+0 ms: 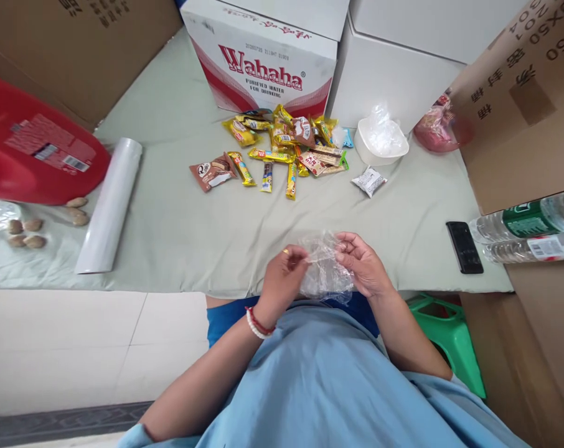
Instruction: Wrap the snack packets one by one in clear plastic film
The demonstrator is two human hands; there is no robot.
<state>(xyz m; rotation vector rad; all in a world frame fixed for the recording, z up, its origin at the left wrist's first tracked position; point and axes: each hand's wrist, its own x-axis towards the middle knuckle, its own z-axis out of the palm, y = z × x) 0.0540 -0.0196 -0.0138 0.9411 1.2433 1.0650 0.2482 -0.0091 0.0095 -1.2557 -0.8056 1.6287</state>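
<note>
A thin clear plastic bag (326,274) hangs crumpled between my two hands at the table's front edge. My left hand (284,277) pinches its upper left part, fingers closed. On the other side, my right hand (362,264) grips the bag's right edge between thumb and fingers. Beyond them on the cloth lies a pile of wrapped snacks (282,134), mostly yellow, with a brown snack packet (211,172) at its left. A small silver-white packet (369,181) lies apart, in front of a white bowl (382,146) holding more clear plastic.
Behind the snacks stands a Wahaha water carton (267,68). At left are a red jug (39,143), a plastic roll (111,208) and several brown nuts (33,241). A black phone (464,247) and water bottles (527,221) lie right, above a green stool (454,336).
</note>
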